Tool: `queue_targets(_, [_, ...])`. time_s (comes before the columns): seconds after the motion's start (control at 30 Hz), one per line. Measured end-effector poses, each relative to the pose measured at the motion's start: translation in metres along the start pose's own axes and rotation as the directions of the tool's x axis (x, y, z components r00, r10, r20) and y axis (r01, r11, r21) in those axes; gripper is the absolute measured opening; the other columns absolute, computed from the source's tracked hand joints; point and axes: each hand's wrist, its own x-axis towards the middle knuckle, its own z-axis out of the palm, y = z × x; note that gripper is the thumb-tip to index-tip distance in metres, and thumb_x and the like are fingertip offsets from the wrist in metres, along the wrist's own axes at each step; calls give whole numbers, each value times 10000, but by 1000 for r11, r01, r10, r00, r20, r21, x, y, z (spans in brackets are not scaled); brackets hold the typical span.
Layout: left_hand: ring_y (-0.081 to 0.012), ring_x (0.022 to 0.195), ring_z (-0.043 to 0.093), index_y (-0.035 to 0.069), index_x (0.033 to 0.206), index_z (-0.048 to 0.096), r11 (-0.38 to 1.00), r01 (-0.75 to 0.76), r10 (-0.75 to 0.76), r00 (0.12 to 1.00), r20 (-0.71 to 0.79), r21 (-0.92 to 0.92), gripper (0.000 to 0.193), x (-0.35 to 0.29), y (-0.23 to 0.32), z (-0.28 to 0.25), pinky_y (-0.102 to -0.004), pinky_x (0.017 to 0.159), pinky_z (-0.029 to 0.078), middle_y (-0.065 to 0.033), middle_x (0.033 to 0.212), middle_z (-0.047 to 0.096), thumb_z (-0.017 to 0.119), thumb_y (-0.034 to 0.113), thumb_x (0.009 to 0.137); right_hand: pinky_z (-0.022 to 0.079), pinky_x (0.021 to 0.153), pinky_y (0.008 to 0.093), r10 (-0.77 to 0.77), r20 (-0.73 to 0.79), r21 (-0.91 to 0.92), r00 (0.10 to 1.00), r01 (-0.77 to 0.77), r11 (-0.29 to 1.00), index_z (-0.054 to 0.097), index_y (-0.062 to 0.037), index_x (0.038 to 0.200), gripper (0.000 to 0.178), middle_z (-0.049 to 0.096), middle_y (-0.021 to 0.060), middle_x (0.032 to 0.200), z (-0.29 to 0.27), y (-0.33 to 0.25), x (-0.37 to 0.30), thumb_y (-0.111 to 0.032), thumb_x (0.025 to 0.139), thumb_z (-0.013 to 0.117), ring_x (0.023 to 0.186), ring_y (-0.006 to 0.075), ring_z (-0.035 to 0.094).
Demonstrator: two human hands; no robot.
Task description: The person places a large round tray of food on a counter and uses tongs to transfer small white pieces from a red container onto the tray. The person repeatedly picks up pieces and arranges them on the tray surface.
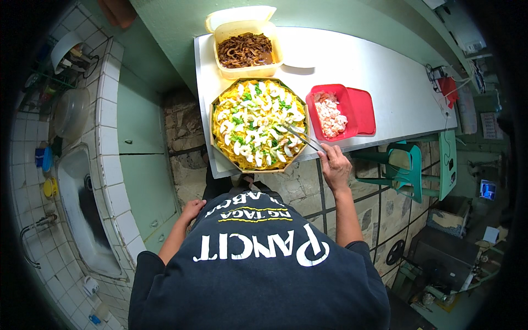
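My right hand point(335, 166) is closed round a pair of metal tongs point(306, 138). The tong tips reach over the right side of an octagonal tray point(213, 132) of yellow noodles point(224, 138). White, sliced pieces like boiled egg and chopped greens cover the noodles. Near my waist, my left hand point(193, 210) is curled against the dark shirt; what its fingers hold, if anything, is hidden. Right of the tray, a red plastic container point(356, 104) holds pinkish shrimp-like pieces point(331, 114). Behind the tray, a cream tub point(248, 72) holds dark brown strips in sauce point(245, 49).
All the food stands on a white table point(360, 58) along a green wall. A green plastic chair point(404, 173) is tucked at the right. On the left are a tiled counter and a sink point(82, 220). A pale lid point(298, 70) lies behind the red container.
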Motion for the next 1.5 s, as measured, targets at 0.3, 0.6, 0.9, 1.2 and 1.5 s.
queue_targets(0.3, [-98,636,487,28,749,642,999,37,-37,999,-25,14,411,7,-17,2,-288,603,400,10,670,577,633,406,909,478,615,395,-95,13,-90,995,95,991,651,-104,1057,215,590,83,851,5,-1,5,-210,871,667,718,291,621])
queue_targets(0.6, [-87,591,474,46,758,643,1000,16,-16,1000,2,-1,386,12,-14,-4,-270,562,382,20,668,573,641,402,909,497,645,405,24,-22,35,999,-23,999,656,-102,1038,192,600,93,852,4,-6,17,-209,879,661,744,299,637])
queue_targets(0.9, [-101,497,480,92,694,591,999,51,-51,997,-49,-14,373,3,24,-6,-261,439,336,5,580,522,632,391,914,506,674,359,206,-46,280,978,-185,942,676,-71,1032,182,640,99,859,-5,-7,23,-193,898,655,759,262,649])
queue_targets(1.2, [-121,520,502,78,698,616,996,-49,44,997,-69,-81,345,19,-46,-13,-313,451,360,-16,586,562,638,356,901,505,673,381,252,-14,212,968,-244,946,677,-40,1010,195,657,134,882,-62,28,-3,-198,897,658,782,319,651])
queue_targets(1.5, [-139,481,521,75,736,604,993,119,-119,990,-75,-2,359,17,-27,-15,-305,442,388,-31,607,574,623,388,911,506,622,410,180,125,49,976,-188,981,655,-101,1039,210,600,97,867,-37,-10,-34,-257,899,643,728,318,640])
